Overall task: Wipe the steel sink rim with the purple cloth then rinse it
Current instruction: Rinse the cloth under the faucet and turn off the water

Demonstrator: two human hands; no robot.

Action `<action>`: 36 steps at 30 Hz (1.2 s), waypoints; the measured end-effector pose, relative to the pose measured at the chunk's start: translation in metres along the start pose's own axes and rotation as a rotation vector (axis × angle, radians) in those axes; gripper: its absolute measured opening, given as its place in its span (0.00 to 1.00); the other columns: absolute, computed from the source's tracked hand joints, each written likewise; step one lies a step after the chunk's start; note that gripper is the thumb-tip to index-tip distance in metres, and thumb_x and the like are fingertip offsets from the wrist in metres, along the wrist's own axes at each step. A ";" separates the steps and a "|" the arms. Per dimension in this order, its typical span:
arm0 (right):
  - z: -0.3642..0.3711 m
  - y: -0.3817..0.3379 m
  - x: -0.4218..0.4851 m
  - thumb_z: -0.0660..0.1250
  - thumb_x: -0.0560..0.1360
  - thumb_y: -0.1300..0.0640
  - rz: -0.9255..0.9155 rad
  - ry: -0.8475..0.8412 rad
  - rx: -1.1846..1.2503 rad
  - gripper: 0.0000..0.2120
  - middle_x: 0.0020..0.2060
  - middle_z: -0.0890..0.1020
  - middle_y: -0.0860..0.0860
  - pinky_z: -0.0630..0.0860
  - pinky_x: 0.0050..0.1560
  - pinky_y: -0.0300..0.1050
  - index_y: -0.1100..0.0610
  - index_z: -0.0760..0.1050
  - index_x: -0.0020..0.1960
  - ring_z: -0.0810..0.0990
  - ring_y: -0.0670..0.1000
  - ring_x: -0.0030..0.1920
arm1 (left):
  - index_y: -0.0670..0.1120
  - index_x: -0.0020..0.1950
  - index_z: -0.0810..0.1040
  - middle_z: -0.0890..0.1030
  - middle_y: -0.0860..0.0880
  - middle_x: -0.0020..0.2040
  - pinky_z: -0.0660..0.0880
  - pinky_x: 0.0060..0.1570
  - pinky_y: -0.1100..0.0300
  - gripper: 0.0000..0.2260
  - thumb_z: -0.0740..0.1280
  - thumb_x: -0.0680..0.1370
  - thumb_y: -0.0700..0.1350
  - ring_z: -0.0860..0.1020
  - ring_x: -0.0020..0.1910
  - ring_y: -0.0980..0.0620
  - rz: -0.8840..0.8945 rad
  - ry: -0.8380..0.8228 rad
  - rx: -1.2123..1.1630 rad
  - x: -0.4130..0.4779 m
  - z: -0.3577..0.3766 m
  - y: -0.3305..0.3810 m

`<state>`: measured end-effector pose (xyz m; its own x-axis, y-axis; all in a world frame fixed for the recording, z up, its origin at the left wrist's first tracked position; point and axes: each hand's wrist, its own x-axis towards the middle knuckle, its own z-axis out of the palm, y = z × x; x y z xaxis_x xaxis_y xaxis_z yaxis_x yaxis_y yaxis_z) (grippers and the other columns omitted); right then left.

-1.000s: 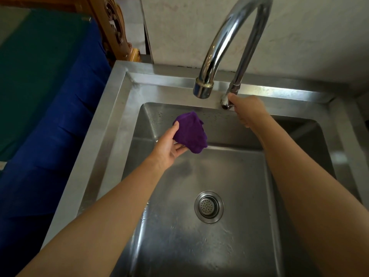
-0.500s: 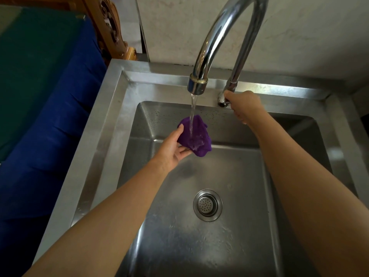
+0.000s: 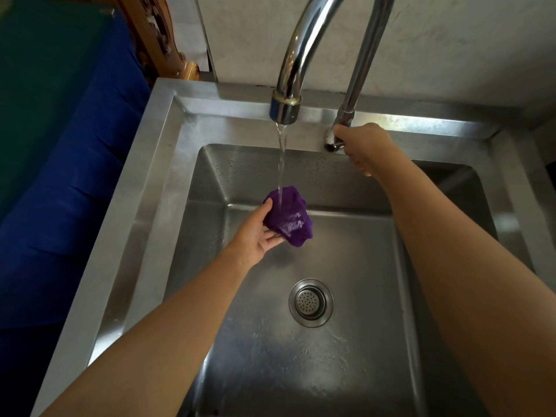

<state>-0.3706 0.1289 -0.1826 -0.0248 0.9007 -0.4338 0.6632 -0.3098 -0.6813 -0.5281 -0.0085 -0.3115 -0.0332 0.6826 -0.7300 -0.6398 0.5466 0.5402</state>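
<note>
A bunched purple cloth (image 3: 288, 218) sits in my left hand (image 3: 257, 233), held over the steel basin under the tap's spout (image 3: 284, 108). A thin stream of water (image 3: 281, 164) falls from the spout onto the cloth, which looks wet and shiny. My right hand (image 3: 365, 145) grips the tap handle (image 3: 331, 142) at the back rim of the sink (image 3: 156, 164). The rim runs wide and flat along the left and back sides.
The round drain strainer (image 3: 310, 302) lies in the basin floor, which is wet. A blue and green cloth-covered surface (image 3: 60, 152) borders the sink on the left, with carved wood (image 3: 150, 40) behind it. A pale wall (image 3: 451, 46) stands behind the tap.
One second ago the tap was dry; water now runs onto the cloth. My left hand has moved the cloth right, under the stream. My right hand stays on the handle.
</note>
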 end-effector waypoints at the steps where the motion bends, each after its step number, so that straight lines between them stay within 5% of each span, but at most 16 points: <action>1: 0.000 0.000 0.001 0.59 0.76 0.49 -0.003 0.002 -0.005 0.16 0.27 0.69 0.48 0.64 0.27 0.39 0.53 0.65 0.31 0.66 0.47 0.26 | 0.43 0.65 0.71 0.78 0.42 0.58 0.72 0.62 0.44 0.19 0.65 0.77 0.50 0.78 0.56 0.44 -0.004 0.009 -0.001 0.001 -0.001 -0.003; 10: 0.006 0.003 0.004 0.60 0.74 0.48 0.020 0.000 0.085 0.13 0.28 0.68 0.49 0.62 0.26 0.40 0.52 0.65 0.35 0.65 0.47 0.25 | 0.44 0.66 0.71 0.78 0.41 0.60 0.72 0.63 0.43 0.20 0.66 0.77 0.49 0.78 0.56 0.43 -0.014 0.055 -0.025 0.005 -0.008 -0.018; 14: 0.003 0.001 -0.009 0.58 0.77 0.46 0.063 -0.025 0.107 0.17 0.25 0.71 0.49 0.63 0.19 0.31 0.57 0.70 0.35 0.65 0.44 0.16 | 0.44 0.66 0.71 0.78 0.41 0.59 0.74 0.61 0.44 0.18 0.65 0.78 0.48 0.78 0.56 0.43 -0.011 0.078 -0.039 0.008 -0.010 -0.021; 17: -0.007 0.005 -0.027 0.50 0.78 0.37 0.085 -0.034 0.135 0.29 0.33 0.80 0.54 0.72 0.30 0.39 0.60 0.75 0.46 0.76 0.48 0.28 | 0.44 0.62 0.72 0.80 0.43 0.51 0.76 0.53 0.46 0.14 0.63 0.79 0.46 0.80 0.50 0.45 0.000 0.113 -0.064 0.010 -0.010 -0.023; 21: 0.015 0.062 -0.049 0.50 0.79 0.40 0.106 0.004 0.230 0.25 0.46 0.83 0.58 0.77 0.37 0.45 0.59 0.74 0.55 0.81 0.54 0.39 | 0.45 0.61 0.72 0.81 0.44 0.47 0.77 0.48 0.48 0.11 0.60 0.80 0.45 0.80 0.45 0.47 -0.009 0.138 -0.021 0.013 -0.012 -0.028; 27: 0.097 0.125 -0.055 0.44 0.78 0.35 0.298 -0.412 0.194 0.29 0.55 0.75 0.54 0.80 0.50 0.53 0.52 0.63 0.70 0.80 0.57 0.49 | 0.48 0.58 0.74 0.80 0.45 0.49 0.77 0.39 0.54 0.11 0.56 0.79 0.39 0.80 0.45 0.49 0.039 0.084 0.041 0.017 -0.008 -0.038; 32: 0.128 0.129 -0.038 0.58 0.79 0.47 0.214 -0.426 0.398 0.19 0.54 0.79 0.58 0.80 0.34 0.43 0.58 0.68 0.63 0.82 0.54 0.40 | 0.47 0.48 0.77 0.80 0.45 0.45 0.76 0.42 0.55 0.14 0.53 0.76 0.35 0.78 0.43 0.49 0.079 0.057 0.106 0.014 -0.013 -0.034; 35: 0.129 0.134 -0.031 0.64 0.75 0.65 0.135 -0.306 0.526 0.03 0.46 0.78 0.58 0.81 0.42 0.48 0.59 0.72 0.47 0.80 0.56 0.42 | 0.45 0.44 0.74 0.79 0.45 0.44 0.77 0.40 0.53 0.10 0.54 0.76 0.39 0.78 0.42 0.48 0.093 0.065 -0.010 0.011 -0.021 -0.030; 36: 0.129 0.134 -0.030 0.64 0.73 0.67 0.105 -0.283 0.541 0.07 0.43 0.78 0.58 0.79 0.46 0.53 0.57 0.71 0.41 0.79 0.57 0.42 | 0.45 0.45 0.74 0.78 0.45 0.45 0.77 0.42 0.50 0.08 0.55 0.77 0.41 0.78 0.44 0.46 0.081 0.081 -0.065 0.010 -0.022 -0.029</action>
<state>-0.3769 0.0211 -0.3370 -0.2271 0.7642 -0.6036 0.2010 -0.5697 -0.7969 -0.5273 -0.0282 -0.3437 -0.1470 0.6804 -0.7179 -0.6808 0.4569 0.5725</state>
